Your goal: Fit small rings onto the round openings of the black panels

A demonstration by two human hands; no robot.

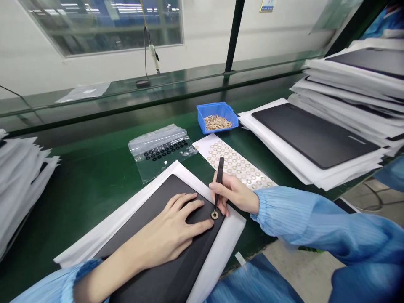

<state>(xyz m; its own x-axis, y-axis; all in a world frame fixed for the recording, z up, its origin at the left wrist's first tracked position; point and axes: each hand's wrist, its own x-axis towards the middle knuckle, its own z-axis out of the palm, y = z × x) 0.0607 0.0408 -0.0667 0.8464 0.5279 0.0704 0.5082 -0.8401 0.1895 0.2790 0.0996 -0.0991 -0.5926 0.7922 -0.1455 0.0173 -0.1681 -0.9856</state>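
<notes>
A flat black laptop lid (pixel 164 265) lies on white foam sheet (pixel 232 225) in front of me. My left hand (pixel 178 225) rests on the lid with its fingers spread, the index fingertip and thumb near the lid's right corner. In my right hand (pixel 236 191) black tweezers (pixel 220 179) are gripped, upright and slightly tilted. Their tip meets a small gold-coloured ring (pixel 214 215) at that corner. Whether the tip grips the ring or only presses it, I cannot tell. Behind the right hand lies a white sheet of gold rings (pixel 235 162).
A blue bin (pixel 217 118) holds many small rings. Beside it is a clear plastic bag (pixel 162 149) with black rings. Lids with white sheets are stacked at right (pixel 315 134) and left (pixel 22 185). An electric screwdriver (pixel 154 57) hangs at the back.
</notes>
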